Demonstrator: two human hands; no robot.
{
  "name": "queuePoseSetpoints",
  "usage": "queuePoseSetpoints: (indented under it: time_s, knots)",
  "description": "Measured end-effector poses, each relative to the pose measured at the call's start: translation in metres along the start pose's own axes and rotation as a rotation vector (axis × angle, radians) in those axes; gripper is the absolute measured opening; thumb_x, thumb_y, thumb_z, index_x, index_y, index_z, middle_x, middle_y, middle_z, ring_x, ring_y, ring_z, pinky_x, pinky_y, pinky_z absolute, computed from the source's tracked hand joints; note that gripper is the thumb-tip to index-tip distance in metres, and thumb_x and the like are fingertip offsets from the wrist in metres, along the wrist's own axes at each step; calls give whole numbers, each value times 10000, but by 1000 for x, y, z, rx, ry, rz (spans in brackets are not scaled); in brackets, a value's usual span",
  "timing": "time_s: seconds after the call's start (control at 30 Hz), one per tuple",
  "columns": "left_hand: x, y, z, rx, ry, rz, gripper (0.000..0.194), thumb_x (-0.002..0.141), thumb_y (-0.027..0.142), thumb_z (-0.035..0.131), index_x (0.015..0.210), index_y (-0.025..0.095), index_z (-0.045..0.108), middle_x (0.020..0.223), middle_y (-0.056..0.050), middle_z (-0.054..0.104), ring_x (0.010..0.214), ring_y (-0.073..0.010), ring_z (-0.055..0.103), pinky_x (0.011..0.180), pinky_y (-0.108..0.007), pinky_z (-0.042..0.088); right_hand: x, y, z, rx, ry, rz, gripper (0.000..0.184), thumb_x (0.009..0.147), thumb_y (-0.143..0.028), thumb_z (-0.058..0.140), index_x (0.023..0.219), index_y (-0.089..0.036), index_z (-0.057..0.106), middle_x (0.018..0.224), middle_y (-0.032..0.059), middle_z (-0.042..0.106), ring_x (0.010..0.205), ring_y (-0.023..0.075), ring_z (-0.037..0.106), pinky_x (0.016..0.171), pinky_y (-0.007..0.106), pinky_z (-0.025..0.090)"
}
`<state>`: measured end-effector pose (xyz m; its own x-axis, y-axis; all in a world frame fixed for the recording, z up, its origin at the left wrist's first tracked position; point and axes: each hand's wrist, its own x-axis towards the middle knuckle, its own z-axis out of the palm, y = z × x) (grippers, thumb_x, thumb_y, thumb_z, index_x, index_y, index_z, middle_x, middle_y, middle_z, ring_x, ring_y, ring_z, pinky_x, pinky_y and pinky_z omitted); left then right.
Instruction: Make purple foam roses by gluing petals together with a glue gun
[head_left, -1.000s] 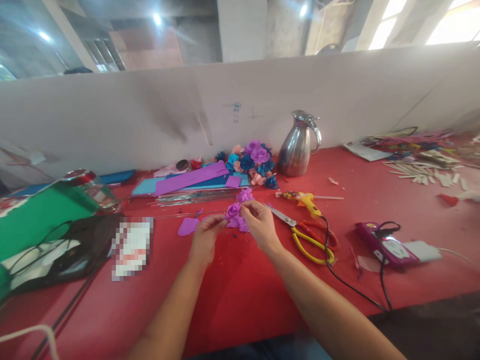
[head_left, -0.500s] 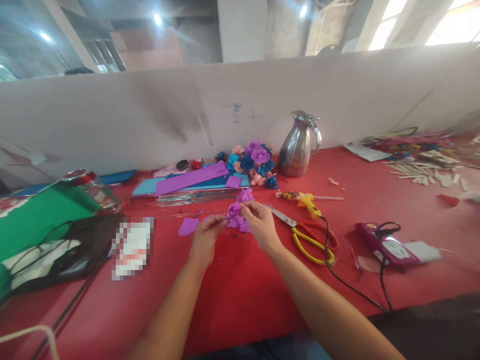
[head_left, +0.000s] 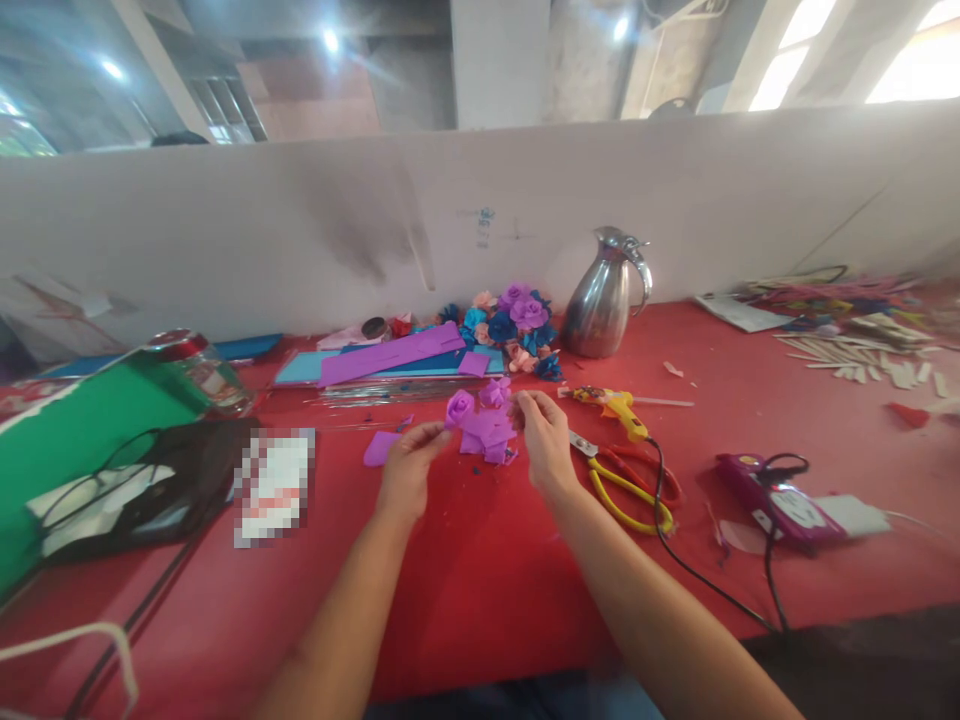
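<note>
Between the thumb and fingers of my left hand (head_left: 407,472) is a purple paper flower (head_left: 459,408), its rolled petals facing up. My right hand (head_left: 547,445) is apart from it, fingers pinched together; what they hold, if anything, is too small to make out. Cut purple paper petals (head_left: 486,438) lie on the table between my hands, with another purple paper flower (head_left: 495,392) just behind. A loose purple piece (head_left: 379,449) rests left of my left hand. Scissors (head_left: 628,500) with red and yellow handles lie right of my right hand, near a yellow glue gun (head_left: 621,412).
At the back, several finished paper flowers (head_left: 529,312) sit beside a steel jug (head_left: 600,305). Purple strips (head_left: 390,354) lie over blue sheets, with thin wires (head_left: 375,394) in front. A corded purple box (head_left: 780,505) stands right; a jar (head_left: 206,372) and dark bag (head_left: 172,490) are left.
My right hand has come away from the flower and moved right. My left hand still holds the flower, now farther from the right hand. The camera view has shifted slightly.
</note>
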<state>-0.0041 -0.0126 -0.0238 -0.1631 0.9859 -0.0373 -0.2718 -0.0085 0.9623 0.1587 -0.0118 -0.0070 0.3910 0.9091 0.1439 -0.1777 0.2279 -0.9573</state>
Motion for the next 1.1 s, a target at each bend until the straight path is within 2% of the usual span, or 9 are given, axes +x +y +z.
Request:
queuePoseSetpoints:
  time_s: [0.17, 0.3, 0.4, 0.53, 0.67, 0.8, 0.9, 1.0, 1.1]
  knots:
    - [9, 14, -13, -144, 151, 58, 316, 439, 253, 845, 707, 172, 698, 663, 1, 657, 611, -104, 558, 595, -233, 401, 5, 7, -3, -82, 22, -14, 243, 776, -404, 501, 700, -179, 551, 617, -15, 516, 552, 111, 437, 515, 225, 339]
    - [17, 19, -25, -187, 224, 93, 310, 433, 255, 843, 686, 168, 686, 647, 9, 640, 591, -83, 547, 553, -210, 364, -6, 11, 0, -276, -86, -100, 215, 786, -371, 515, 780, -175, 604, 660, 2, 590, 606, 137, 516, 573, 243, 391]
    - [21, 17, -30, -205, 264, 80, 306, 428, 249, 841, 678, 166, 686, 639, 9, 641, 584, -75, 544, 557, -208, 361, -18, 16, 4, -534, -249, -203, 176, 792, -298, 520, 804, -188, 658, 729, 21, 666, 657, 160, 575, 644, 269, 424]
    - [24, 14, -32, -194, 297, 83, 315, 432, 265, 836, 691, 165, 687, 639, 3, 649, 585, -83, 557, 551, -214, 355, -29, 23, 17, -897, -568, -373, 173, 768, -180, 548, 765, -222, 716, 807, 30, 722, 806, 188, 614, 801, 295, 416]
    - [26, 12, -34, -214, 295, 116, 330, 426, 282, 834, 690, 163, 675, 621, 10, 639, 583, -92, 571, 562, -220, 374, -34, 23, 37, -1142, -720, -421, 184, 772, -205, 567, 824, -245, 739, 860, 44, 728, 891, 213, 597, 825, 313, 393]
    - [29, 11, -40, -191, 388, 153, 304, 449, 275, 815, 704, 165, 691, 616, 19, 643, 580, -105, 570, 585, -239, 401, -37, 22, 59, -1317, -744, -521, 203, 781, -236, 558, 898, -218, 724, 932, 82, 714, 975, 249, 550, 817, 344, 372]
    - [31, 8, -43, -126, 475, 150, 284, 450, 257, 809, 697, 161, 708, 600, 18, 648, 584, -113, 567, 592, -243, 409, -36, 24, 67, -1394, -743, -573, 207, 801, -209, 520, 858, -186, 717, 922, 105, 710, 960, 254, 544, 809, 358, 361]
    - [30, 6, -43, -88, 455, 130, 260, 457, 246, 800, 687, 159, 716, 591, 6, 657, 572, -122, 569, 575, -246, 414, -34, 27, 65, -1394, -708, -571, 217, 804, -179, 498, 787, -182, 715, 867, 105, 713, 934, 255, 559, 797, 357, 359]
    - [27, 7, -39, -89, 417, 132, 229, 487, 231, 784, 697, 161, 723, 593, -4, 665, 580, -129, 583, 578, -248, 423, -31, 29, 56, -1323, -601, -465, 199, 780, -182, 520, 757, -192, 717, 844, 91, 718, 892, 241, 591, 758, 324, 374]
